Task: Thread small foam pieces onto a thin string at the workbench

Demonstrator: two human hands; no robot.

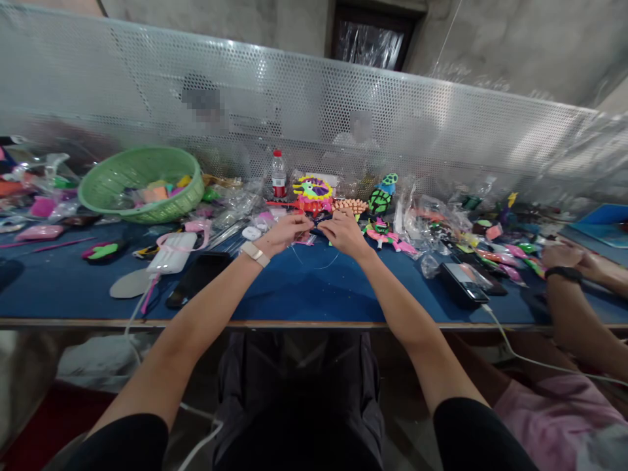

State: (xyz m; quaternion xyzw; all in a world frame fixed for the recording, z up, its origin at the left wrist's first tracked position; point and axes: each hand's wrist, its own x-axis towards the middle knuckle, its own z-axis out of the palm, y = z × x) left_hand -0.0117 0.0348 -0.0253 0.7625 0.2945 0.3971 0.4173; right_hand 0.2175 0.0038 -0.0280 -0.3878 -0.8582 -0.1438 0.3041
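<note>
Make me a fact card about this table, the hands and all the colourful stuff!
Left hand: left hand, pale band on its wrist, fingers bent
Right hand: right hand, bent close to the left
Between them: something too small to name
Just behind: spiky yellow-and-purple figure; clear plastic bottle with red cap
Left side: round green plastic basket holding colourful pieces
By left forearm: flat black rectangular phone
Far right: another person's hand, dark wristband
Tabletop: blue

Both forearms (209,311) reach forward and converge. The left hand (288,231) and right hand (342,231) nearly meet, knuckles up, fingers bent inward, fingertips close together; their exact grip is too small to tell.
</note>
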